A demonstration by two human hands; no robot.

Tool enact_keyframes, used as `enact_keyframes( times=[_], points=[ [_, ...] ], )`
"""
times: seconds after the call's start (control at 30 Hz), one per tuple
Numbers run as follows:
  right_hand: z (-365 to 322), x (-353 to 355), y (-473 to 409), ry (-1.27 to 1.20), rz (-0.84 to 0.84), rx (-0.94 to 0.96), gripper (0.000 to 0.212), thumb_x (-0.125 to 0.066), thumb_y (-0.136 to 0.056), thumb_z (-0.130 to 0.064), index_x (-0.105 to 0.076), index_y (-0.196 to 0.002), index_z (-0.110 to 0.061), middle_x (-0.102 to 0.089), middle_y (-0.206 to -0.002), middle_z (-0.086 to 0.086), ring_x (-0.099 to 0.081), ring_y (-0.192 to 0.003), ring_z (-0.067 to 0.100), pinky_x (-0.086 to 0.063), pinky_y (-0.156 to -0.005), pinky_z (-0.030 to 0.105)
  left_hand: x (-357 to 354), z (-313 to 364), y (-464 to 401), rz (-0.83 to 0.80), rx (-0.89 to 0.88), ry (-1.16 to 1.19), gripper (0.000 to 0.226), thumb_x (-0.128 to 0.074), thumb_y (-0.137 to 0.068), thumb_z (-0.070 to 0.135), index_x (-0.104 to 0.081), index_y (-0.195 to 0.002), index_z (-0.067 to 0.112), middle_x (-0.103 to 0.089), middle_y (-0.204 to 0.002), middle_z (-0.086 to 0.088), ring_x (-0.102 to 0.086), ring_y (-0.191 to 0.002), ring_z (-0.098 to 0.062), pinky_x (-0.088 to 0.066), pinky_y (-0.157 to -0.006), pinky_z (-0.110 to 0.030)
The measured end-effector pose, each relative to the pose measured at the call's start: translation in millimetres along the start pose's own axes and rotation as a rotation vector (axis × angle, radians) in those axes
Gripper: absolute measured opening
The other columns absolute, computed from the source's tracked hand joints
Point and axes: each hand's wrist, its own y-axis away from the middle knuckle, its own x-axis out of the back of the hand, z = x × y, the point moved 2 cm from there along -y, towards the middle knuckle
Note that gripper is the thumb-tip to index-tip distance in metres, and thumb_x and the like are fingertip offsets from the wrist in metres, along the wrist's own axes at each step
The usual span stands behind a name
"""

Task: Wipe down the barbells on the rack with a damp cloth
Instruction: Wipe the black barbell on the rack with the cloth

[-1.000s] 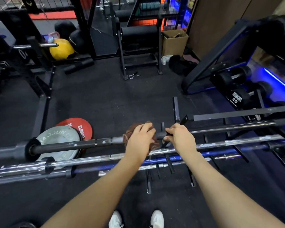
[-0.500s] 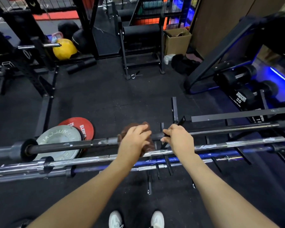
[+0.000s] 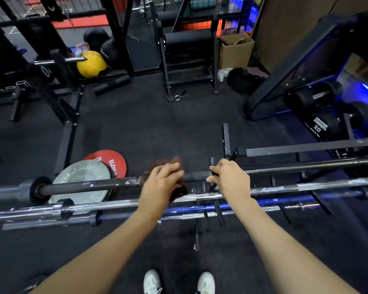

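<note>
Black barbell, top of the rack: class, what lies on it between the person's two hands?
Head view: between left hand and right hand, only bare black barbell.

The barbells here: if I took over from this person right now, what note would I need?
Left hand grips the brown cloth wrapped on the black barbell, the farthest on the rack.
Right hand grips the same bar to steady it.
Chrome barbell and blue barbell lie nearer, apart from the cloth.
Done: cannot tell how much is wiped.
Left: finish the black bar, then probably the others.
</note>
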Motion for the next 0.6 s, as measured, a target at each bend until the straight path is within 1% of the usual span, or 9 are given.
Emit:
enact_keyframes(
  times=[0.07,0.13,0.17,0.23,0.3,0.33,0.43,0.5,0.6],
  points=[
    [0,1,2,0.003,0.003,0.008,0.037,-0.056,-0.092,-0.042,-0.061,-0.123,-0.022,-0.054,-0.120,-0.005,-0.049,-0.112,0.014,-0.045,-0.073,0.031,-10,27,-16,-0.033,-0.060,-0.006,0.047,-0.092,-0.043,0.015,-0.076,-0.087,0.013,-0.072,-0.099,-0.004,-0.066,-0.077,-0.025,-0.046,-0.078,-0.025],
    [2,3,3,0.009,0.010,0.015,0.036,-0.056,-0.092,-0.041,-0.062,-0.122,-0.022,-0.054,-0.119,-0.006,-0.048,-0.112,0.014,-0.046,-0.075,0.031,-14,37,-22,-0.056,-0.102,-0.011,0.052,-0.094,-0.038,0.015,-0.076,-0.087,0.012,-0.072,-0.098,-0.005,-0.067,-0.078,-0.023,-0.046,-0.080,-0.025],
    [3,4,3,-0.002,0.013,0.014,0.036,-0.057,-0.092,-0.042,-0.063,-0.121,-0.022,-0.054,-0.116,-0.006,-0.048,-0.111,0.014,-0.046,-0.075,0.031,-13,33,-19,-0.070,-0.106,0.010,0.052,-0.093,-0.041,0.014,-0.076,-0.091,0.013,-0.071,-0.101,-0.005,-0.067,-0.082,-0.023,-0.050,-0.080,-0.027],
    [6,4,3,-0.029,0.013,0.004,0.036,-0.057,-0.091,-0.042,-0.063,-0.120,-0.021,-0.055,-0.113,-0.005,-0.049,-0.110,0.013,-0.045,-0.073,0.030,-9,9,-3,-0.075,-0.061,0.083,0.043,-0.083,-0.059,0.014,-0.074,-0.101,0.015,-0.068,-0.111,-0.004,-0.060,-0.095,-0.022,-0.054,-0.080,-0.031],
    [6,3,3,-0.021,0.010,0.011,0.036,-0.056,-0.092,-0.043,-0.063,-0.119,-0.021,-0.055,-0.112,-0.005,-0.049,-0.109,0.013,-0.042,-0.069,0.028,4,-22,18,-0.018,0.030,0.088,0.033,-0.066,-0.075,0.025,-0.072,-0.106,0.016,-0.066,-0.116,-0.005,-0.053,-0.100,-0.021,-0.047,-0.087,-0.031],
    [5,3,4,-0.011,0.009,0.022,0.036,-0.055,-0.092,-0.043,-0.063,-0.120,-0.021,-0.055,-0.112,-0.005,-0.049,-0.108,0.014,-0.042,-0.068,0.028,12,-36,25,-0.005,0.087,0.071,0.032,-0.064,-0.077,0.025,-0.072,-0.106,0.014,-0.066,-0.116,-0.006,-0.055,-0.099,-0.023,-0.043,-0.089,-0.029],
    [2,3,4,-0.011,0.020,0.046,0.037,-0.054,-0.093,-0.042,-0.062,-0.122,-0.021,-0.054,-0.112,-0.005,-0.049,-0.108,0.014,-0.045,-0.070,0.029,20,-45,28,0.001,0.235,0.021,0.032,-0.078,-0.071,0.008,-0.074,-0.103,0.011,-0.066,-0.114,-0.007,-0.062,-0.093,-0.033,-0.046,-0.087,-0.030],
    [1,3,4,-0.027,0.027,0.051,0.036,-0.054,-0.093,-0.041,-0.062,-0.122,-0.020,-0.055,-0.112,-0.004,-0.049,-0.108,0.015,-0.046,-0.071,0.030,11,-23,17,0.021,0.234,0.001,0.034,-0.082,-0.065,0.005,-0.075,-0.098,0.009,-0.068,-0.109,-0.008,-0.062,-0.088,-0.035,-0.050,-0.082,-0.032],
    [1,3,5,-0.043,0.043,0.046,0.034,-0.055,-0.093,-0.039,-0.064,-0.120,-0.019,-0.055,-0.109,-0.004,-0.050,-0.105,0.015,-0.047,-0.070,0.031,-8,18,-5,0.001,0.169,0.023,0.033,-0.084,-0.061,0.006,-0.075,-0.093,0.009,-0.070,-0.105,-0.008,-0.063,-0.083,-0.036,-0.054,-0.075,-0.036]
  ],
)
